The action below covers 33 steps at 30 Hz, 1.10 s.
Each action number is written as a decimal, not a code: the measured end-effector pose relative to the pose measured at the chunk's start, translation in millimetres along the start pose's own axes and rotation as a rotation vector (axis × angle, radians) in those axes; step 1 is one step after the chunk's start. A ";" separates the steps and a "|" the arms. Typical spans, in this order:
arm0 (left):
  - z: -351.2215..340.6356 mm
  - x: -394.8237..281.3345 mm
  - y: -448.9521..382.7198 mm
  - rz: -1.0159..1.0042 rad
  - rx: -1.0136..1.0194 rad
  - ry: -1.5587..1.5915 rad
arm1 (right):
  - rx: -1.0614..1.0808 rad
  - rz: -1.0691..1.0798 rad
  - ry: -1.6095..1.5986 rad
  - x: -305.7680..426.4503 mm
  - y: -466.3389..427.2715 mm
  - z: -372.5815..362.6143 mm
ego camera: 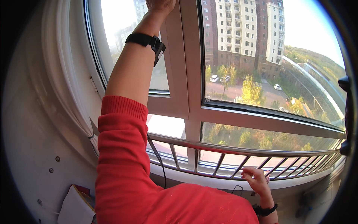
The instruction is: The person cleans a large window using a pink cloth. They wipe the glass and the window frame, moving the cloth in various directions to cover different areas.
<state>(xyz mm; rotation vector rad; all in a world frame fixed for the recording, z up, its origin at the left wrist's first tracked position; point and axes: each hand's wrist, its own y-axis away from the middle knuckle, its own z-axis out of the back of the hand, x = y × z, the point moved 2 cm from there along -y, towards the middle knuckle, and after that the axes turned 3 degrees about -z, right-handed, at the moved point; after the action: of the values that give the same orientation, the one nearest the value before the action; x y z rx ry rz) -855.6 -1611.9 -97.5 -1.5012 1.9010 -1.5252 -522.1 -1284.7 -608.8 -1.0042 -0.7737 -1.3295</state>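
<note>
My left arm reaches up in a red ribbed-cuff sleeve, with a black strap and small device at the wrist. My left hand (161,4) is at the top edge of the view, against the window frame (179,64). Its fingers are cut off, so its grip is hidden. Lower right, my right hand (255,179) is held in front of the metal railing (237,149), fingers bent. A small pinkish thing shows behind it, too unclear to name. A black band circles that wrist. The large window pane (237,56) bears dirt specks.
A white curtain (65,70), tied back, hangs at the left. A black cable (160,159) drapes over the railing. A white-covered item (77,205) sits low at left. Below the railing runs a curved white ledge (193,179). Buildings, trees and parked cars lie outside.
</note>
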 end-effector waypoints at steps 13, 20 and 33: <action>144.1 -111.9 189.3 0.001 0.551 0.228 | 0.166 0.037 0.082 -3.3 -16.0 -4.8; 212.0 -153.7 295.6 0.061 0.824 0.287 | 0.176 0.004 0.088 -11.7 -24.2 -13.7; 266.1 -76.1 355.2 0.327 0.734 0.075 | 0.064 -0.204 -0.039 -42.3 -12.1 -6.7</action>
<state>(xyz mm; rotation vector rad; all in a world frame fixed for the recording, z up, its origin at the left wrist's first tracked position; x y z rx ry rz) -819.4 -1729.2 -530.8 -0.7786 1.2916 -1.8363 -539.6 -1273.1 -648.1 -0.9216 -0.9626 -1.4527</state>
